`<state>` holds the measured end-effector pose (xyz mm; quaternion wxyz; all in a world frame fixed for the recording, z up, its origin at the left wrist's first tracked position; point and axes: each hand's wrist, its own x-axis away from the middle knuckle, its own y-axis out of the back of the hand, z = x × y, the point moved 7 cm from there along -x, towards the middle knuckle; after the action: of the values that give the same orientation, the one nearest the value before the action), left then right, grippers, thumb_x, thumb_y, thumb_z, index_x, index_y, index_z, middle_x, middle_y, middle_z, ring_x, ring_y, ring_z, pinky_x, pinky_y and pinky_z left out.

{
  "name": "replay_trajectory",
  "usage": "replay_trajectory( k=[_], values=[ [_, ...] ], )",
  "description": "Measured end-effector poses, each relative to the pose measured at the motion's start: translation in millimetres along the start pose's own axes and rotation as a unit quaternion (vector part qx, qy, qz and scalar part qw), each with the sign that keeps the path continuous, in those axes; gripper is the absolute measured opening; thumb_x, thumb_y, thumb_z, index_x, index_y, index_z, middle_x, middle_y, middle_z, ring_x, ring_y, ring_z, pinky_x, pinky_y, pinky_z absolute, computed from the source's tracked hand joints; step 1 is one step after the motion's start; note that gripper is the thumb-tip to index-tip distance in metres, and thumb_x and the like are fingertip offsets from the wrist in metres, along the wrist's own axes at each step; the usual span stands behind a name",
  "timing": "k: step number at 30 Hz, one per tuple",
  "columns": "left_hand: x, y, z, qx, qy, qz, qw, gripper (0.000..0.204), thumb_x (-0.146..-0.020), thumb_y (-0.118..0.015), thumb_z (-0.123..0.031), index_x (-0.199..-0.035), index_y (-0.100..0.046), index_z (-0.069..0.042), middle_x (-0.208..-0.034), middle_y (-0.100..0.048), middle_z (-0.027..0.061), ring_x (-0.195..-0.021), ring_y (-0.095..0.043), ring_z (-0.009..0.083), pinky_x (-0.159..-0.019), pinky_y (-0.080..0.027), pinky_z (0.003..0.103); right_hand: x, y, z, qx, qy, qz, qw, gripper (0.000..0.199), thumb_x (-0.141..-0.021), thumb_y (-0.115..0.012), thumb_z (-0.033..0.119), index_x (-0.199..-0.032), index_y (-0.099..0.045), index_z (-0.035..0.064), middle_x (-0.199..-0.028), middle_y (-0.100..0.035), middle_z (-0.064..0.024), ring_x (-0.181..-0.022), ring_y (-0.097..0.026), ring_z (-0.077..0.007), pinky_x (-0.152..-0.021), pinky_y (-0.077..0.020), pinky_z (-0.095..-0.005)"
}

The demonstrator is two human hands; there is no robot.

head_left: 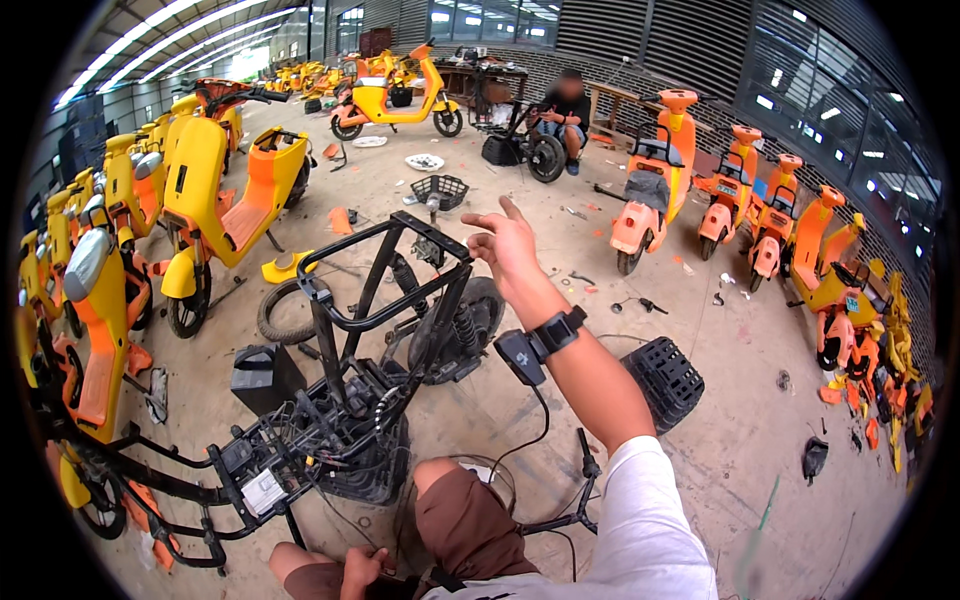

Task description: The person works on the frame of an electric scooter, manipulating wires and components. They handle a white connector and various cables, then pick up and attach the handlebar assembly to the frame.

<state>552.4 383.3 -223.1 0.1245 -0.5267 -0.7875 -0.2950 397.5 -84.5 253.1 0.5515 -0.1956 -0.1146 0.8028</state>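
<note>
The right hand (pixel 507 245) is raised just above the middle of the frame, at the end of a bare forearm that climbs from the lower right; a black strap with a small black device (pixel 540 345) sits on the wrist. Its fingers are spread and loosely curled, palm turned toward the left, and it grips nothing. Just to its left, apart from the fingertips, stands the black tubular frame (pixel 385 265) of a stripped scooter, whose upper bar reaches almost to the hand's height. That frame runs down toward the lower left of the frame into a tangle of wires and a black battery tray (pixel 262 470), with the rear wheel and spring (pixel 462 325) below and slightly left of the raised hand.

The left hand (pixel 362 572) lies at the bottom edge, left of centre, resting on the person's knee beside the brown shorts (pixel 465 525). Its fingers are curled; whether it holds anything cannot be told. It is near the low end of the scooter frame and well apart from the right hand.

A black plastic basket (pixel 667 380) lies on the concrete floor (pixel 740 440) to the right of the forearm. Yellow and orange scooters (pixel 215 190) line the left side, orange ones (pixel 655 175) the upper right. Another person (pixel 565 115) sits at the top centre beside a dark scooter.
</note>
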Motion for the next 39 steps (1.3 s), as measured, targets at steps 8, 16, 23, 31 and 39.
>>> replay_trajectory(
  k=[8, 16, 23, 31, 39],
  values=[
    [-22, 9, 12, -0.099, 0.080, -0.008, 0.992, 0.027, -0.089, -0.061, -0.019, -0.079, -0.071, 0.004, -0.068, -0.070, 0.0097, -0.057, -0.067, 0.0179, -0.056, -0.053, 0.032, -21, -10, -73, 0.134, 0.154, -0.016, 0.979, 0.038, -0.085, -0.047, -0.003, -0.123, -0.052, -0.0056, -0.093, -0.066, -0.0121, -0.074, -0.059, -0.0130, -0.065, -0.0503, -0.0256],
    [-16, 0, -8, -0.002, 0.104, 0.039, 0.994, 0.028, -0.092, -0.057, -0.013, -0.080, -0.067, 0.010, -0.071, -0.071, 0.0122, -0.058, -0.068, 0.0193, -0.052, -0.054, 0.031, -26, -89, -107, 0.512, 0.146, 0.161, 0.831, 0.032, -0.082, -0.057, 0.030, -0.098, -0.071, 0.0058, -0.093, -0.068, -0.0201, -0.089, -0.065, -0.0356, -0.082, -0.0507, -0.0413],
    [-8, -2, -7, 0.041, 0.081, 0.030, 0.995, 0.032, -0.094, -0.057, -0.016, -0.080, -0.067, 0.011, -0.072, -0.070, 0.0137, -0.061, -0.069, 0.0194, -0.053, -0.054, 0.031, 0, -103, -115, 0.636, 0.103, 0.169, 0.745, 0.041, -0.087, -0.050, 0.037, -0.088, -0.072, 0.0021, -0.089, -0.068, -0.0231, -0.088, -0.065, -0.0382, -0.082, -0.0489, -0.0449],
    [-17, -6, 9, 0.078, 0.093, 0.036, 0.992, 0.033, -0.096, -0.056, -0.018, -0.088, -0.065, 0.012, -0.073, -0.070, 0.0150, -0.063, -0.069, 0.0226, -0.053, -0.055, 0.033, 1, -104, -117, 0.648, 0.108, 0.169, 0.735, 0.045, -0.088, -0.047, 0.038, -0.087, -0.071, 0.0004, -0.089, -0.068, -0.0231, -0.088, -0.065, -0.0387, -0.081, -0.0495, -0.0457],
    [-41, -20, -2, 0.097, 0.083, 0.106, 0.986, 0.039, -0.099, -0.048, -0.023, -0.090, -0.062, 0.012, -0.077, -0.068, 0.0195, -0.066, -0.069, 0.0295, -0.054, -0.055, 0.038, -7, -106, -122, 0.664, 0.168, 0.170, 0.708, 0.036, -0.080, -0.053, 0.034, -0.081, -0.072, 0.0032, -0.086, -0.069, -0.0204, -0.081, -0.067, -0.0357, -0.072, -0.0532, -0.0433]
  ],
)
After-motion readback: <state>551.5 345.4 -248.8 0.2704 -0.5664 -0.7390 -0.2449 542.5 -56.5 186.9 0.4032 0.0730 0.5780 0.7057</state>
